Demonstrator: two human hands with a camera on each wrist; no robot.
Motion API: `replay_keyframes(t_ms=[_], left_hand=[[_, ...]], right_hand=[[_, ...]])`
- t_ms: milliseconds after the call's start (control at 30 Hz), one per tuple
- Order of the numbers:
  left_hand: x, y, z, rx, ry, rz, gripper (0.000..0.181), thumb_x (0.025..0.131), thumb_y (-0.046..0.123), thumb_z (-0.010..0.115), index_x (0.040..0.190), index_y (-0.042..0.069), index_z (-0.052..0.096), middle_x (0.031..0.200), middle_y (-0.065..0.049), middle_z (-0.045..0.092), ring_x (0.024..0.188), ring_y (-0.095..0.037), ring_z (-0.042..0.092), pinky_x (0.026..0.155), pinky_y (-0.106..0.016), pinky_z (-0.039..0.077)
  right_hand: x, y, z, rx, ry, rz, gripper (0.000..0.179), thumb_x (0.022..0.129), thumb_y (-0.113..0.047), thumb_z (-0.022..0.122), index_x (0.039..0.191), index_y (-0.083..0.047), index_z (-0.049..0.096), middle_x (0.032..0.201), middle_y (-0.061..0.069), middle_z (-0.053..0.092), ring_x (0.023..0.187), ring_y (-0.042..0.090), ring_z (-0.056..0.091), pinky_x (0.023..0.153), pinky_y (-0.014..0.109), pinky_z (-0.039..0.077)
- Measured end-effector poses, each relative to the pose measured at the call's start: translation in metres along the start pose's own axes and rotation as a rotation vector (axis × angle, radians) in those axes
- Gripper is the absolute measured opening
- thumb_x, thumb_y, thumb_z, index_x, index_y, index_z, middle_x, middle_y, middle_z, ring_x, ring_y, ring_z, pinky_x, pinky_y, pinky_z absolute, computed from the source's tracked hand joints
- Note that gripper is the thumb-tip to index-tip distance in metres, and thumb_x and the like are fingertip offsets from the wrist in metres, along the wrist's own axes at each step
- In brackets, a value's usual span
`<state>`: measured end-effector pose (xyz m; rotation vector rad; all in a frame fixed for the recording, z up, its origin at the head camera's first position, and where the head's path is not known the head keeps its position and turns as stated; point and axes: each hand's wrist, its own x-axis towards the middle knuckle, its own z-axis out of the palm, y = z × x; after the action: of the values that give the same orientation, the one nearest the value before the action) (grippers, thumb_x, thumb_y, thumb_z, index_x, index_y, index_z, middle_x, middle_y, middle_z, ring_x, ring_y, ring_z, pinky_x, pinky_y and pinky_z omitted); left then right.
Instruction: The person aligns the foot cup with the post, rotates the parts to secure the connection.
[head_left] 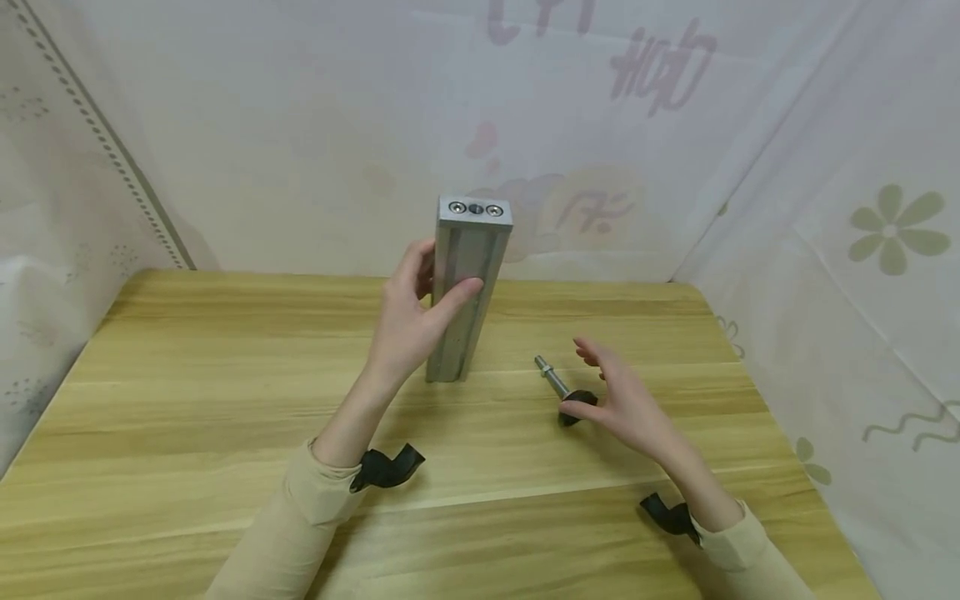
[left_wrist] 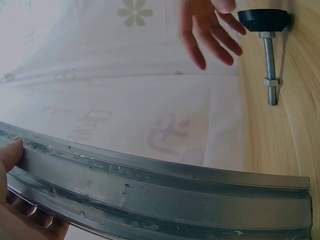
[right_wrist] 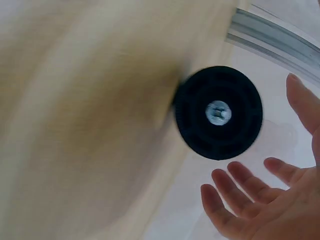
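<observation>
An aluminium profile (head_left: 467, 308) stands upright on the wooden table, its end plate with two screws and a middle hole on top. My left hand (head_left: 412, 321) grips it near the upper part, thumb across the front face. To its right lies a levelling foot (head_left: 553, 379), a threaded rod with nuts and a round black base (left_wrist: 264, 21). Beside that foot hovers my right hand (head_left: 622, 404), fingers spread and apart from the base in the right wrist view. The underside of the base (right_wrist: 218, 113) shows a metal centre there.
The wooden table (head_left: 225, 375) carries these things. A pale printed cloth (head_left: 337, 142) hangs behind it and at both sides. Black straps (head_left: 386, 468) are on both wrists by the sleeves.
</observation>
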<state>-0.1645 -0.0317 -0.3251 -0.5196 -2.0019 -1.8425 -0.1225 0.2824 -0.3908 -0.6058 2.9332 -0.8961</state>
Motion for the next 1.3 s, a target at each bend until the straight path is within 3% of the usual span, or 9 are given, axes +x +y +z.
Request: replay_keyframes(t_ms=[267, 500, 733, 867, 967, 1067, 1300], left_hand=[[0.0, -0.001, -0.001, 0.014, -0.004, 0.009, 0.048, 0.092, 0.015, 0.077, 0.135, 0.006, 0.056, 0.121, -0.013, 0.072, 0.107, -0.021, 0.068, 0.092, -0.042, 0.056], [0.0, -0.003, -0.001, 0.015, -0.013, 0.012, 0.048, 0.092, 0.014, 0.076, 0.135, 0.006, 0.055, 0.121, -0.013, 0.071, 0.107, -0.021, 0.068, 0.092, -0.041, 0.056], [0.001, -0.003, -0.001, 0.004, -0.018, 0.007, 0.047, 0.092, 0.013, 0.076, 0.135, 0.007, 0.055, 0.121, -0.013, 0.071, 0.107, -0.022, 0.068, 0.092, -0.041, 0.055], [0.0, -0.003, -0.002, 0.004, -0.023, 0.004, 0.046, 0.092, 0.013, 0.076, 0.134, 0.007, 0.056, 0.122, -0.013, 0.07, 0.108, -0.022, 0.068, 0.094, -0.043, 0.056], [0.001, -0.003, -0.003, 0.005, -0.024, 0.005, 0.046, 0.092, 0.014, 0.076, 0.133, 0.006, 0.056, 0.121, -0.013, 0.07, 0.108, -0.023, 0.068, 0.094, -0.044, 0.056], [0.001, -0.003, -0.004, 0.006, -0.025, 0.004, 0.046, 0.092, 0.014, 0.076, 0.133, 0.006, 0.056, 0.121, -0.013, 0.07, 0.108, -0.023, 0.068, 0.094, -0.044, 0.056], [0.0, -0.002, -0.004, 0.009, -0.032, 0.003, 0.047, 0.092, 0.013, 0.076, 0.133, 0.006, 0.055, 0.122, -0.014, 0.07, 0.108, -0.024, 0.069, 0.094, -0.044, 0.057]], right_hand=[[-0.007, 0.007, 0.013, -0.066, -0.036, 0.101, 0.095, 0.083, -0.045, 0.083, 0.157, -0.008, 0.036, 0.147, 0.022, 0.054, 0.125, 0.042, 0.061, 0.093, 0.053, 0.057], [-0.008, 0.007, 0.024, -0.148, -0.053, 0.125, 0.087, 0.084, -0.047, 0.082, 0.152, -0.007, 0.044, 0.139, 0.022, 0.063, 0.128, 0.042, 0.06, 0.103, 0.061, 0.049], [-0.008, 0.004, 0.029, -0.194, -0.059, 0.155, 0.077, 0.084, -0.046, 0.082, 0.145, -0.008, 0.054, 0.136, 0.02, 0.065, 0.126, 0.041, 0.061, 0.101, 0.061, 0.05], [-0.008, 0.002, 0.031, -0.22, -0.059, 0.177, 0.07, 0.083, -0.047, 0.082, 0.138, -0.009, 0.061, 0.123, 0.016, 0.068, 0.107, 0.032, 0.065, 0.085, 0.048, 0.054], [-0.008, 0.001, 0.031, -0.215, -0.059, 0.193, 0.066, 0.083, -0.047, 0.082, 0.134, -0.01, 0.063, 0.112, 0.012, 0.068, 0.092, 0.022, 0.06, 0.072, 0.034, 0.046], [-0.007, 0.001, 0.031, -0.195, -0.052, 0.194, 0.062, 0.084, -0.047, 0.081, 0.132, -0.011, 0.064, 0.11, 0.01, 0.068, 0.089, 0.019, 0.058, 0.07, 0.029, 0.042], [-0.008, 0.001, 0.026, -0.119, -0.004, 0.198, 0.056, 0.088, -0.041, 0.08, 0.132, -0.009, 0.066, 0.119, 0.015, 0.071, 0.103, 0.03, 0.068, 0.082, 0.046, 0.056]])
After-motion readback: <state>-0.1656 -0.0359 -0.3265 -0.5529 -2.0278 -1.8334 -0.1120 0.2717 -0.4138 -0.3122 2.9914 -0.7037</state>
